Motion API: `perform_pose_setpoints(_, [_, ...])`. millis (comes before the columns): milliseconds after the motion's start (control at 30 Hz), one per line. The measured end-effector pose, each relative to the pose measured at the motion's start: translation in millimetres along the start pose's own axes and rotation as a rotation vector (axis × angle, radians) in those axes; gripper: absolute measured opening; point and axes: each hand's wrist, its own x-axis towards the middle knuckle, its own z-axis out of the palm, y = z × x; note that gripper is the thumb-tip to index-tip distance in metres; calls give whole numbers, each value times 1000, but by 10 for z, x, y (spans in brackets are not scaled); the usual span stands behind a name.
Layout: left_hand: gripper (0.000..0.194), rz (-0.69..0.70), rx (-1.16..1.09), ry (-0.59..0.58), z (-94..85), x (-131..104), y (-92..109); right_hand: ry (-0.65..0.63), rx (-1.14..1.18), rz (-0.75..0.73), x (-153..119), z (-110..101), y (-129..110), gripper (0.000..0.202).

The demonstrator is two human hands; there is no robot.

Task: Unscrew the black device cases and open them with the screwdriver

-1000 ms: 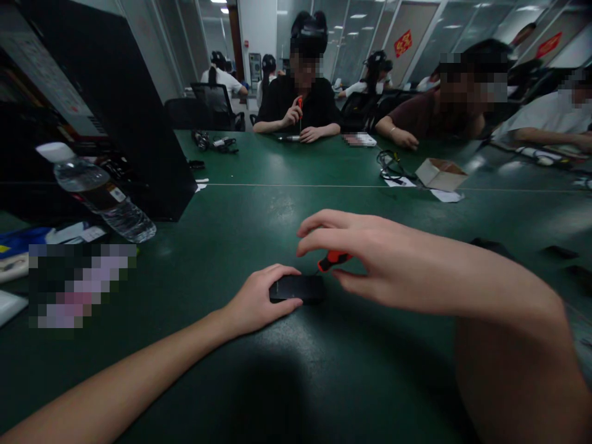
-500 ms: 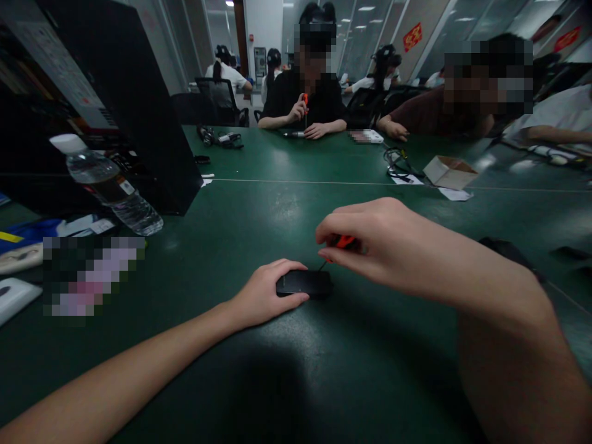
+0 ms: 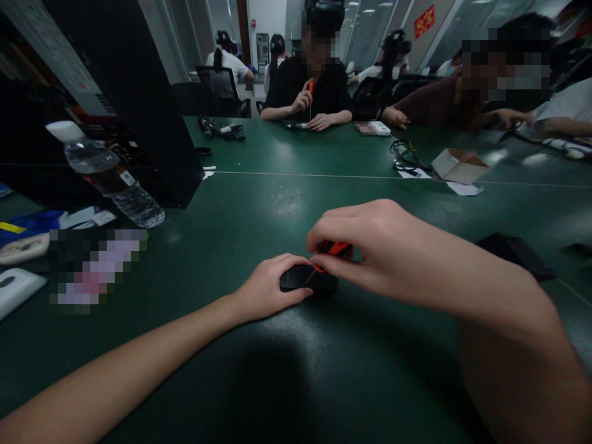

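And here we are watching the left hand point(image 3: 263, 287), half open, curving around the left end of a small black oblong device point(image 3: 324, 282), the thumb lying along the near side and the fingers along the far side. The device is resting flat on the dark green table point(image 3: 240, 216), right in front of us, and the left hand is bracing it.

Over to the right hand point(image 3: 370, 240): it is grasping an orange-and-black screwdriver point(image 3: 337, 248), fingers folding over the handle, thumb pressing from below. The thin shaft is slanting down and leftward across the device's top; whether the tip is touching, we cannot tell.

Now for what is hiding from us! The right fingers are covering much of the handle, and the left hand is masking the device's left end. The right forearm is partly blocking a black object point(image 3: 513, 254) that we cannot identify. On the left, a pixelated patch point(image 3: 97, 271) is concealing something, and a white object point(image 3: 21, 290) is running out of frame. Across the table, a co-worker point(image 3: 287, 86) is holding an orange-handled tool point(image 3: 311, 85), the upper edge cutting off the headgear.
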Motion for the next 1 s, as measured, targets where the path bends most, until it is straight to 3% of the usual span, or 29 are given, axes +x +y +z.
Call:
perform_pose_setpoints(167, [45, 71, 43, 47, 3, -40, 14, -14, 51, -40, -24, 2, -28, 18])
perform_pose_setpoints(333, [27, 264, 118, 116, -6, -96, 33, -21, 73, -67, -101, 0, -81, 40])
perform_pose_setpoints(500, [25, 282, 71, 129, 16, -69, -3, 64, -44, 15, -49, 79, -108, 29])
perform_pose_setpoints(600, [23, 337, 66, 139, 31, -54, -29, 56, -23, -22, -13, 78, -117, 17])
perform_pose_setpoints(733, [21, 304, 32, 136, 42, -54, -43, -2, 129, -162, -24, 25, -140, 31])
perform_pose_setpoints(867, [26, 319, 2, 132, 62, -45, -33, 61, 102, -128, 28, 78, -141, 18])
perform_pose_setpoints(1000, [24, 318, 14, 180, 80, -34, -17, 133, 86, -130, 105, 135, -139, 31])
